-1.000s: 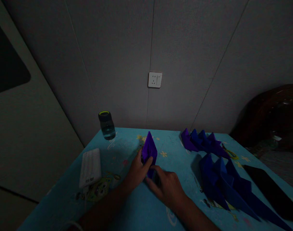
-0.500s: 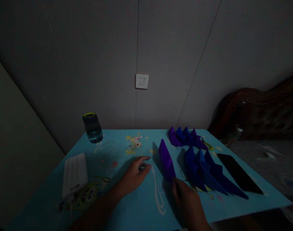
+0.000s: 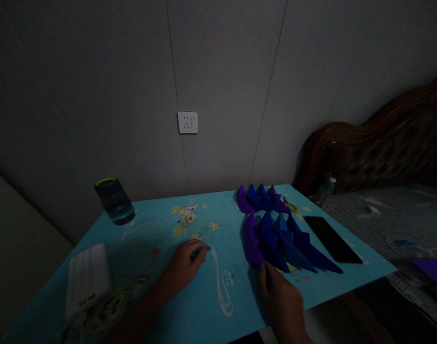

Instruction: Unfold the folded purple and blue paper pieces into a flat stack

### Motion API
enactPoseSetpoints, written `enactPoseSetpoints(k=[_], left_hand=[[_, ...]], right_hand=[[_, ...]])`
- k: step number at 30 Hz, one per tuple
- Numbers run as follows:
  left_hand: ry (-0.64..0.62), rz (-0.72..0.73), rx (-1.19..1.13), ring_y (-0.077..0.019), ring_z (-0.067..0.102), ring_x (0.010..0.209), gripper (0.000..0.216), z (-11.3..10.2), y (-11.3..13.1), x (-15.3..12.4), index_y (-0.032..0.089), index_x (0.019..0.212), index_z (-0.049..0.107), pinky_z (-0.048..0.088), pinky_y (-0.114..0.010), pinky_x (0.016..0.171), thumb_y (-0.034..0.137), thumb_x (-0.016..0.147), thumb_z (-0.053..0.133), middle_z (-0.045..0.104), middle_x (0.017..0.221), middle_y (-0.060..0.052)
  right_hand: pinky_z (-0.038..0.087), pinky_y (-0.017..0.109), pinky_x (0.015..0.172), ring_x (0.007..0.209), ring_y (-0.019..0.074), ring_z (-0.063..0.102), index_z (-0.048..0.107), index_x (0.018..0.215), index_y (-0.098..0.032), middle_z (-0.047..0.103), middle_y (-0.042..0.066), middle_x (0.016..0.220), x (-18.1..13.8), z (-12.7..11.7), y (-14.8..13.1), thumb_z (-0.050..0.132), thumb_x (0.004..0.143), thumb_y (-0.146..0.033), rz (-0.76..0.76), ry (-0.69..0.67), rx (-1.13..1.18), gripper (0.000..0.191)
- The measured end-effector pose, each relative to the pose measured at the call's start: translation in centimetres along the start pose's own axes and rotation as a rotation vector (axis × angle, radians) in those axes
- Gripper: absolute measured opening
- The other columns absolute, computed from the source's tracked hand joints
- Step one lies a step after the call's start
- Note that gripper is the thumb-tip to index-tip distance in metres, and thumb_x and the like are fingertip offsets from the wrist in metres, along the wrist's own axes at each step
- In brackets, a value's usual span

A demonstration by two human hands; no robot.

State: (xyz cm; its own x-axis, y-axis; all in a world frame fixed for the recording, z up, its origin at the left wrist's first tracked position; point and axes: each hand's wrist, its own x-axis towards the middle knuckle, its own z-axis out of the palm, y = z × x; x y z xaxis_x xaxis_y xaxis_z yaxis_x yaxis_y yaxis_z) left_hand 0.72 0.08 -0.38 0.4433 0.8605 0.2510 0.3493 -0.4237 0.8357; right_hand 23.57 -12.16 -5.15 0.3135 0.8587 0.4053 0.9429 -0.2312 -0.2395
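Note:
My right hand (image 3: 283,298) pinches the near tip of a purple folded paper boat (image 3: 252,241). This boat stands on the table at the left end of a row, close beside several blue paper boats (image 3: 286,243). Behind them is a second row of purple and blue paper boats (image 3: 262,198). My left hand (image 3: 190,260) rests over the table left of the boats, its fingers curled in and the thumb near the index finger, with nothing seen in it.
The table (image 3: 190,310) has a light blue patterned cover. A water bottle (image 3: 115,200) and a white power bank (image 3: 88,274) are on the left. A black phone-like slab (image 3: 333,239) and yellow-handled scissors (image 3: 293,207) lie right. Beyond is a bed (image 3: 369,215); purple paper (image 3: 433,270) shows low right.
My right hand has brought the purple boat rightward against the blue boats. My left hand's fingers have curled closed. The view has turned to the right.

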Motion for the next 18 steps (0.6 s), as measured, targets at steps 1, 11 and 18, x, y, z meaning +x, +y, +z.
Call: enactPoseSetpoints(k=[1, 11, 18], left_hand=[[-0.003, 0.012, 0.015, -0.0189, 0.063, 0.069, 0.023, -0.1, -0.1, 0.1, 0.021, 0.083, 0.071, 0.048, -0.028, 0.065, 0.033, 0.088, 0.052, 0.068, 0.072, -0.004], [-0.147, 0.328, 0.620, -0.0154, 0.052, 0.057, 0.029, -3.5, -0.9, -0.4, 0.022, 0.069, 0.056, 0.036, -0.028, 0.058, 0.028, 0.093, 0.042, 0.057, 0.062, -0.001], [-0.287, 0.299, 0.950, -0.0179, 0.060, 0.056, 0.025, -3.4, 2.2, -2.0, 0.021, 0.078, 0.059, 0.040, -0.028, 0.057, 0.028, 0.096, 0.042, 0.066, 0.065, -0.003]], right_hand=[[0.046, 0.030, 0.050, 0.061, 0.0249, 0.074, 0.068, 0.114, -0.016, 0.078, 0.011, 0.086, -0.2, -0.1, 0.1, 0.029, 0.101, -0.036, 0.008, 0.007, 0.005, 0.046], [0.040, 0.027, 0.049, 0.044, 0.0160, 0.062, 0.067, 0.070, -0.022, 0.065, 0.003, 0.053, -0.7, -1.2, -4.0, 0.042, 0.097, -0.021, -0.674, 0.061, 0.373, 0.037], [0.035, 0.027, 0.048, 0.045, 0.0142, 0.064, 0.057, 0.065, -0.021, 0.064, 0.001, 0.054, 2.0, 1.3, -8.2, 0.034, 0.101, -0.028, -0.622, -0.064, 0.407, 0.044]])
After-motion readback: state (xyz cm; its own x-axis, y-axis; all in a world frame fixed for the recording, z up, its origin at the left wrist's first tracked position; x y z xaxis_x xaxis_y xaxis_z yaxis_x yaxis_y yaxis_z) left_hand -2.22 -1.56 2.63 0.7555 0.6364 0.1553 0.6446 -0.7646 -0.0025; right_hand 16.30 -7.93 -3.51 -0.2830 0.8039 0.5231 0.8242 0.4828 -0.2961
